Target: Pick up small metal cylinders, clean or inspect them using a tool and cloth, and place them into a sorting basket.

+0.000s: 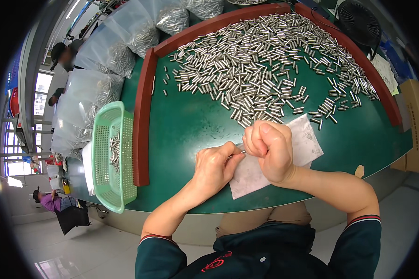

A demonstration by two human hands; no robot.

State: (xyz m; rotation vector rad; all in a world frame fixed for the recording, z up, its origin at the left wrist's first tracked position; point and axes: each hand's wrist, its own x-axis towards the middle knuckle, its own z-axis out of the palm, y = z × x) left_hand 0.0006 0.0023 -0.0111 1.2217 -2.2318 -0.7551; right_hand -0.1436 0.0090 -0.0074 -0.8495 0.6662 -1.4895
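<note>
Dark shirt [284, 253] nearest. Left hand [212, 165] pinches thin metal piece [242, 151]; right hand [272, 149] curled closed, contents unclear. Few pins [115, 151] in left basket [127, 149]; larger far pile [251, 69] apparently unworked.

Thin metal piece [238, 154]: slim, bright, spanning the gap between left hand [214, 165] and right hand [275, 151]; ends hidden by fingers. Metal pins [253, 76]: short, silvery, cylindrical, lying every which way in a broad heap at 12 o'clock from it, sparser toward 2. Pale sheet [249, 181]: smudged, flat, 6 round to 2 o'clock, partly hidden by right hand.
</note>
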